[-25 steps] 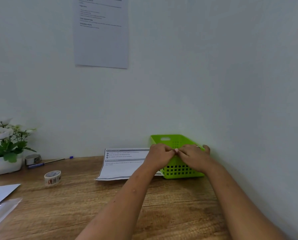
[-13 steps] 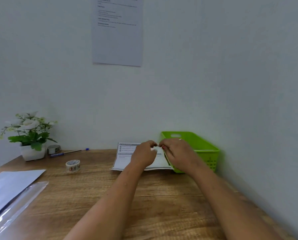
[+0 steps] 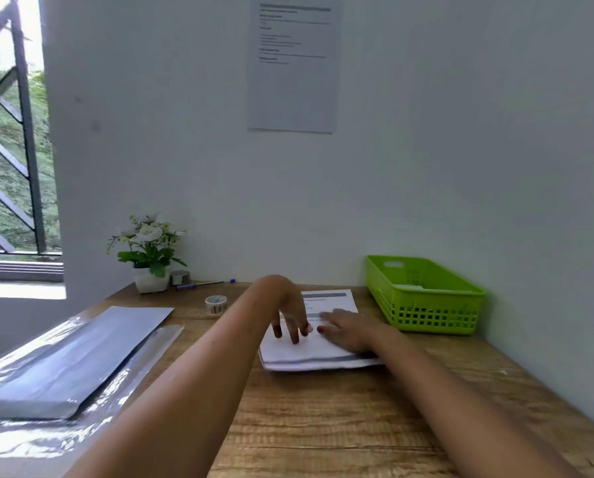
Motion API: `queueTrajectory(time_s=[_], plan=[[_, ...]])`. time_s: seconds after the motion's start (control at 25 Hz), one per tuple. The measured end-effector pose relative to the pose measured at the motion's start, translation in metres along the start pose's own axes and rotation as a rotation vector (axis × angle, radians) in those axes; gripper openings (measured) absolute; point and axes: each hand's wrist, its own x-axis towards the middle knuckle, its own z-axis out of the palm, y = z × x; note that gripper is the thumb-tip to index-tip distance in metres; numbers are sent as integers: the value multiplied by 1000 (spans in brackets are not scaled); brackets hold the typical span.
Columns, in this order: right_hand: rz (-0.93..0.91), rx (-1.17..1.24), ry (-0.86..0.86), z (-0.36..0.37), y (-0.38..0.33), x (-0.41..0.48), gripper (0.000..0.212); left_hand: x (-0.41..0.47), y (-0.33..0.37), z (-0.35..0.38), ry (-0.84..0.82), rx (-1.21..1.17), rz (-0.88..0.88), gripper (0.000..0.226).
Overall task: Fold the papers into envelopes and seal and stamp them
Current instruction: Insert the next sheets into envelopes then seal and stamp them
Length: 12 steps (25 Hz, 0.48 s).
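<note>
The papers (image 3: pixel 288 357) are lying in a small stack on the wooden table (image 3: pixel 323 426), toward its far side, just left of the green basket (image 3: pixel 426 305). The person's right hand (image 3: pixel 349 331) is resting flat on the top sheet, fingers straight. The left hand (image 3: pixel 287 312) is arching over the stack, wrist raised, its loose fingertips touching the paper and gripping nothing. A tape roll (image 3: pixel 216 304) is sitting just left of the stack, and silvery sheets (image 3: pixel 71 357) are lying at the near left.
</note>
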Motion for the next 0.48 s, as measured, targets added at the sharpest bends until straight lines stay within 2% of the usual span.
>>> queueTrajectory(time_s=[0.08,0.16,0.24,0.36,0.48], plan=[[39,-80,-16,7,-6,1,63,0,-9,4,100,-88,-14,47],[42,-118,-36,18,-14,0,66,13,-24,15,313,-154,-63,41],[24,-137,-41,26,-21,-2,71,30,-41,28,483,-171,-152,53],[33,-167,58,26,-27,-7,83,63,-62,39,501,-191,-227,83],[69,-128,146,29,-26,-2,75,56,-59,47,477,-198,-185,77]])
